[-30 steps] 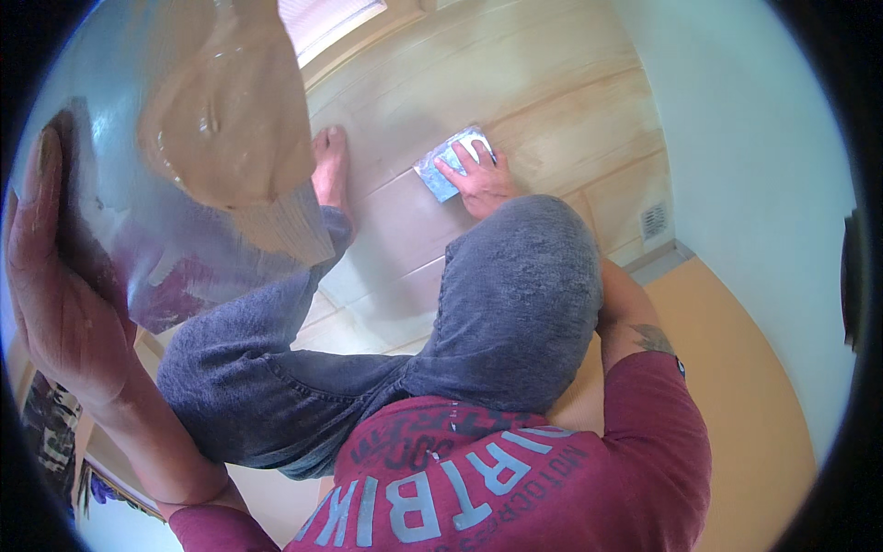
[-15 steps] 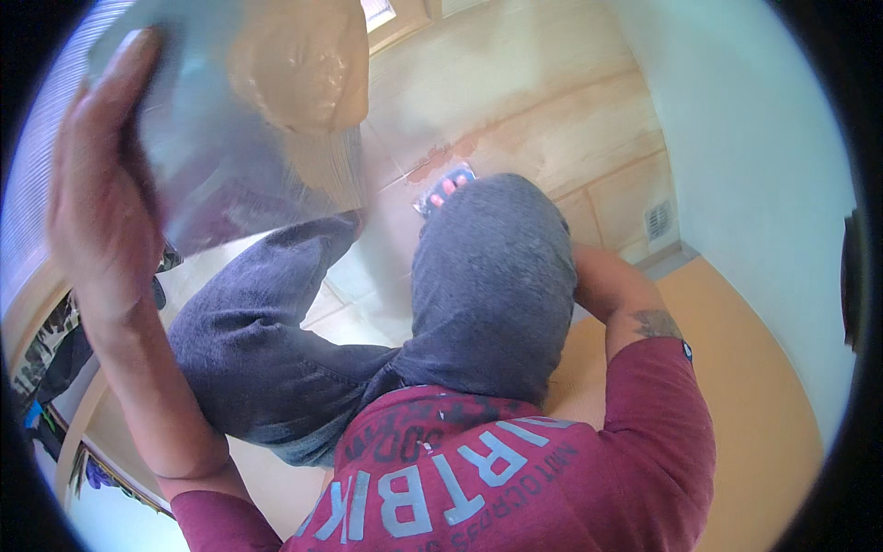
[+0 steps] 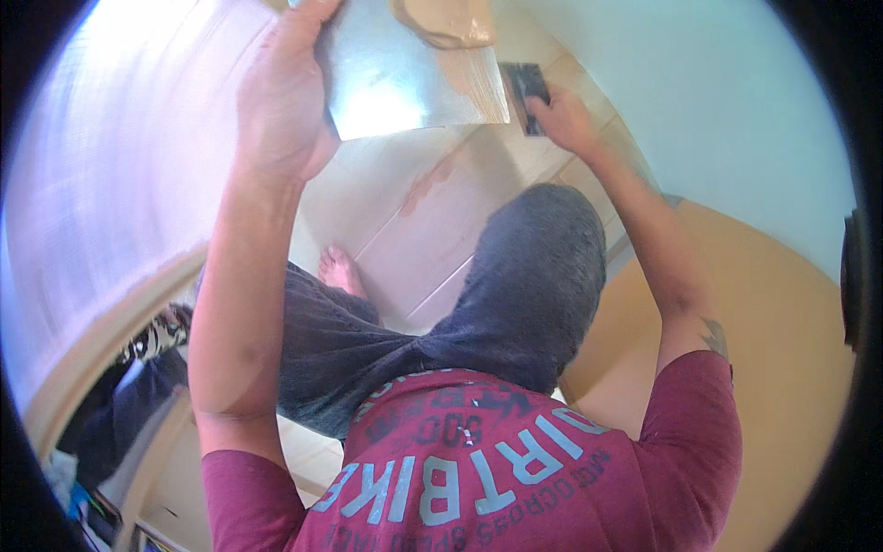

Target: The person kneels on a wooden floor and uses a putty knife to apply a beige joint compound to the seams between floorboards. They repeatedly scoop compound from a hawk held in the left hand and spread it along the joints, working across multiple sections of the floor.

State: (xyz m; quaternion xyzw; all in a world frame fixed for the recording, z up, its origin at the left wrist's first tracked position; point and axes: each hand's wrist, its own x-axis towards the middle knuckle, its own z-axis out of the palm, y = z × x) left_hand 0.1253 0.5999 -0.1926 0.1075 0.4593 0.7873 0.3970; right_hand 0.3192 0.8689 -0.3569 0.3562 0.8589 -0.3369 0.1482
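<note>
Filler paste [image 3: 451, 20], tan and thick, sits in a heap at the top of a wide metal plate [image 3: 405, 78] raised high in front of the person, close against the pale wall [image 3: 736, 101]. Below lies a wooden floor [image 3: 414, 230] of light boards with a brownish smear along one seam, and the person crouches over it in grey trousers [image 3: 524, 285] and a red shirt [image 3: 487, 469], one bare foot [image 3: 340, 271] showing.

Left hand [image 3: 285, 101] is closed on the plate's left edge, thumb over the face, holding it tilted. Right hand [image 3: 561, 115] is wrapped around a small dark scraper [image 3: 526, 92], whose blade meets the plate's right edge just beside the paste.

To load well, I judge the plate should be held steady and nearly level so the heap does not slide, and the scraper drawn flat across the paste to lift a modest, even ribbon rather than a lump that could drop on the boards.
</note>
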